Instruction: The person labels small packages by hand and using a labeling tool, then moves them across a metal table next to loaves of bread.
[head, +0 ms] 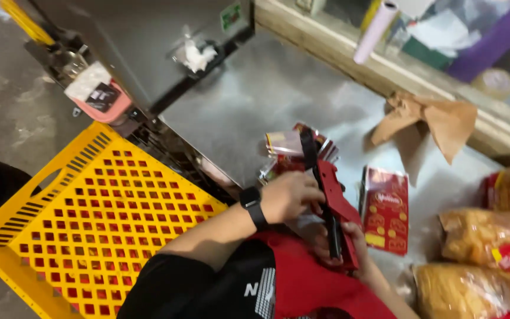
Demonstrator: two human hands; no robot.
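The left hand, with a black watch on its wrist, is curled over the upper edge of a red and black tool, fingers wrapped round it. The right hand holds the lower end of the same tool from beneath; only a few fingers and part of the palm show, the rest hidden behind the tool and a red cloth across the person's lap. What kind of tool it is cannot be made out (the picture is blurred by motion).

The tool is held just above a grey metal surface, over a loose heap of small red packets, partly covered by the left hand. A flat red packet lies just to the right of the tool. Further right, clear bags of yellow snacks are cut off by the frame edge.

A yellow perforated crate stands to the left, its near corner out of view. A crumpled brown paper lies near the wooden ledge at the back, with a pale roll leaning there.
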